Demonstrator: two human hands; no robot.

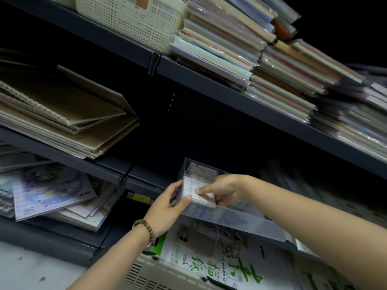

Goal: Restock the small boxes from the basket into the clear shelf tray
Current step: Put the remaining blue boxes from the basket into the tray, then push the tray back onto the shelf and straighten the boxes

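- On the lower shelf [146, 185], centre: left hand [169, 208] reaches up from the near left. Its thumb lies on the near left corner of the tray [240, 221] and its fingers curl round the left wall, gripping it.
- Right hand [224, 189]: comes in from the right over the tray's rim, palm down, fingers bent onto the boxes [194, 185]. The index tip rests on the near rows. Whether it grips a box cannot be told.
- Tray: clear plastic, long, rectangular, thin-walled.
- Boxes: small, white, square-ended, packed in tight rows at the tray's left end. They sit directly under the right hand and just right of the left thumb.
- Bracelet [146, 229]: round brown beads, on the left wrist.
- Basket [144, 273]: cream plastic with a slotted wall, near, below the tray. A printed paper pad [209, 262] lies in it.
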